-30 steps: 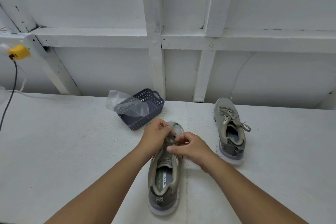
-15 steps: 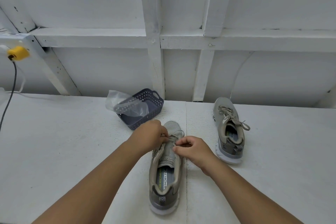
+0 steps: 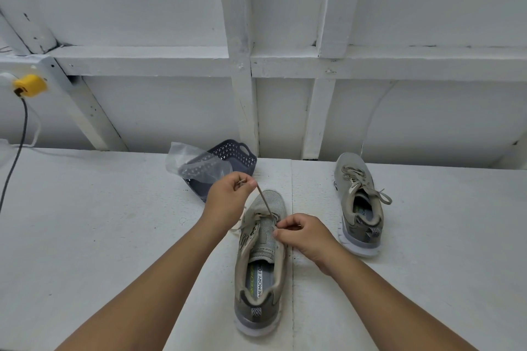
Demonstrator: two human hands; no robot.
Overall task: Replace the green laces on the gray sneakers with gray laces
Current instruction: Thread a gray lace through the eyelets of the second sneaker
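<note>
My left hand (image 3: pixel 228 202) and right hand (image 3: pixel 306 232) are bare, with no gloves. My forearms show uncovered all the way to the bottom edge, no sleeve reaching them. My fingernails are short and plain.

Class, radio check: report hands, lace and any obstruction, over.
Left hand pinching lace, drawn taut from near sneaker. Right hand pinching at the eyelets. Basket behind, nothing blocking.
</note>
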